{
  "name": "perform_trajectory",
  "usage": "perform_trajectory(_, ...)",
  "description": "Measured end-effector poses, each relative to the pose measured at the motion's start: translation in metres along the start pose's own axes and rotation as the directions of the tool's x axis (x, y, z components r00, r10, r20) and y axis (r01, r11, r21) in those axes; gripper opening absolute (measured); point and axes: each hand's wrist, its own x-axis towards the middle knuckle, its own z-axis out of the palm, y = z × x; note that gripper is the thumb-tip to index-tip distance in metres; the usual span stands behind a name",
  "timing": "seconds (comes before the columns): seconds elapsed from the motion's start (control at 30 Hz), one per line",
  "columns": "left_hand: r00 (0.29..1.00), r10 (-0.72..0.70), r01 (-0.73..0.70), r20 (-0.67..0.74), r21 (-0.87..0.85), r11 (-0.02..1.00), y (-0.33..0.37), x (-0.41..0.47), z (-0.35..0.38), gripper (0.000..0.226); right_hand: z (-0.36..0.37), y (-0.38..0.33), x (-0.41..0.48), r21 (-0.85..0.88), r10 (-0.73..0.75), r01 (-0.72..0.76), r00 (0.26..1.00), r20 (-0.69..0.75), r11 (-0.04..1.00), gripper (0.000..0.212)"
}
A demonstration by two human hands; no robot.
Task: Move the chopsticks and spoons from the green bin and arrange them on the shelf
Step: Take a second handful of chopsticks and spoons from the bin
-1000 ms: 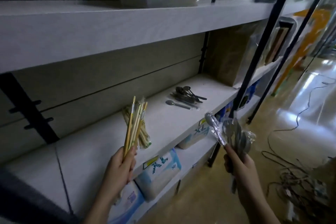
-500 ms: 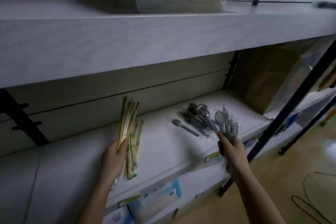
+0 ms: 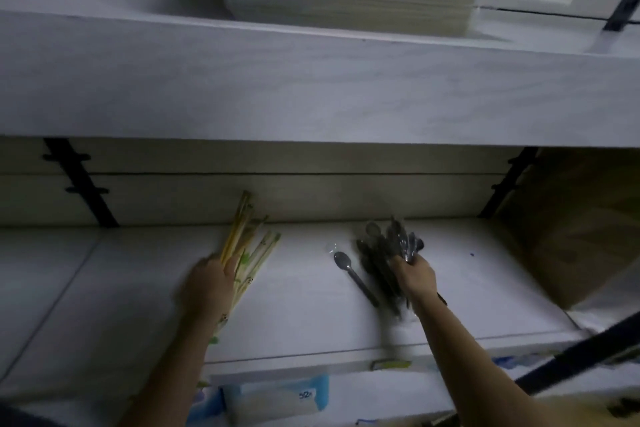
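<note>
The left hand (image 3: 207,282) is closed round the lower ends of a fan of thin, yellow-tan wooden chopsticks (image 3: 239,232), whose tips point up toward the back wall. Just beside them, a few sleeved chopsticks (image 3: 258,255) in pale paper with green print lie on the pale, wood-grain shelf board (image 3: 294,322). These sticks look light and stiff. The smooth sleeves would likely slide and splay, so a grip gathered near one end, as here, seems soundest.

Toward the middle, a single spoon (image 3: 349,270) of dark grey plastic lies alone on the board, bowl away from the person. Right of it and close by is a spoon pile (image 3: 372,263) of the same kind, though blur hides whether they touch. Over that pile the right hand (image 3: 414,276) clutches a bunch of wrapped spoons (image 3: 401,239) by the handles, their clear film glinting. They should be light, slightly flexible and slippery in the film, so best held by the handles.

At the far right stands a brown cardboard box (image 3: 571,218), matte and flat-sided.
</note>
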Motion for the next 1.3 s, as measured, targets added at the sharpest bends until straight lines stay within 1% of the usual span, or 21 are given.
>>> perform_trajectory(0.07, 1.000, -0.011, 0.011, -0.011, 0.049, 0.999, -0.005, 0.000, 0.006, 0.042, 0.006, 0.002, 0.012, -0.058, 0.014, -0.013, 1.000, 0.017, 0.998, 0.025)
perform_trajectory(0.2, 0.999, -0.053, 0.052, 0.012, 0.102, 0.993, -0.010, -0.002, 0.010, 0.040, 0.012, 0.000, 0.025, -0.144, 0.007, 0.004, 0.997, 0.076, 0.990, 0.036)
perform_trajectory(0.3, 0.998, -0.054, 0.049, 0.019, 0.190, 0.981, -0.011, 0.000, 0.007, 0.045, 0.012, -0.004, 0.027, -0.158, -0.032, 0.046, 0.995, 0.091, 0.986, 0.050)
perform_trajectory(0.37, 0.998, -0.053, 0.041, 0.044, 0.249, 0.968, -0.015, 0.003, 0.005, 0.049, 0.011, -0.005, 0.029, -0.210, -0.074, 0.093, 0.993, 0.093, 0.973, 0.059)
perform_trajectory(0.43, 0.996, -0.050, 0.028, 0.079, 0.259, 0.965, -0.020, 0.005, 0.003, 0.050, 0.009, -0.005, 0.031, -0.268, -0.102, 0.127, 0.989, 0.106, 0.955, 0.065)
perform_trajectory(0.57, 0.991, -0.023, -0.008, 0.135, 0.228, 0.974, -0.026, 0.006, -0.005, 0.048, 0.004, 0.009, 0.046, -0.224, -0.140, 0.171, 0.979, 0.148, 0.959, 0.059)
perform_trajectory(0.63, 0.989, -0.002, -0.028, 0.149, 0.202, 0.979, -0.027, 0.005, -0.012, 0.045, -0.007, -0.002, 0.034, -0.207, -0.183, 0.206, 0.975, 0.125, 0.956, 0.054)
perform_trajectory(0.73, 0.993, 0.070, -0.085, 0.098, 0.163, 0.983, -0.026, -0.001, -0.029, 0.034, -0.024, -0.023, 0.006, -0.225, -0.298, 0.308, 0.951, 0.077, 0.925, 0.049)
perform_trajectory(0.8, 0.994, 0.100, -0.105, 0.045, 0.128, 0.986, -0.025, -0.010, -0.045, 0.029, -0.030, -0.030, -0.010, -0.209, -0.364, 0.373, 0.928, 0.081, 0.904, 0.042)
perform_trajectory(0.87, 0.996, 0.093, -0.093, 0.004, 0.100, 0.991, -0.026, -0.024, -0.064, 0.028, -0.031, -0.036, -0.026, -0.205, -0.448, 0.468, 0.884, 0.136, 0.860, 0.030)
perform_trajectory(0.93, 0.997, 0.072, -0.069, -0.040, 0.082, 0.994, -0.033, -0.042, -0.083, 0.027, -0.024, -0.043, -0.041, -0.215, -0.529, 0.571, 0.818, 0.225, 0.792, 0.022)
perform_trajectory(1.03, 0.996, -0.014, 0.018, -0.092, 0.045, 0.999, -0.053, -0.081, -0.110, 0.025, -0.003, -0.061, -0.068, -0.187, -0.626, 0.706, 0.698, 0.348, 0.683, 0.021)
perform_trajectory(1.1, 0.985, -0.086, 0.088, -0.152, 0.010, 0.996, -0.074, -0.110, -0.126, 0.020, 0.018, -0.074, -0.087, -0.167, -0.662, 0.775, 0.614, 0.431, 0.610, 0.021)
perform_trajectory(1.17, 0.960, -0.182, 0.190, -0.214, 0.018, 0.982, -0.096, -0.141, -0.143, 0.014, 0.040, -0.088, -0.110, -0.124, -0.691, 0.836, 0.517, 0.505, 0.535, 0.021)
perform_trajectory(1.23, 0.919, -0.318, 0.339, -0.232, 0.058, 0.939, -0.119, -0.174, -0.161, 0.005, 0.064, -0.101, -0.135, -0.057, -0.709, 0.880, 0.416, 0.569, 0.471, 0.019)
perform_trajectory(1.27, 0.890, -0.378, 0.407, -0.254, 0.071, 0.911, -0.132, -0.190, -0.167, 0.004, 0.076, -0.106, -0.147, -0.027, -0.711, 0.902, 0.358, 0.606, 0.432, 0.019)
perform_trajectory(1.3, 0.856, -0.431, 0.469, -0.284, 0.079, 0.880, -0.144, -0.206, -0.173, 0.009, 0.087, -0.110, -0.160, -0.001, -0.706, 0.920, 0.302, 0.640, 0.392, 0.019)
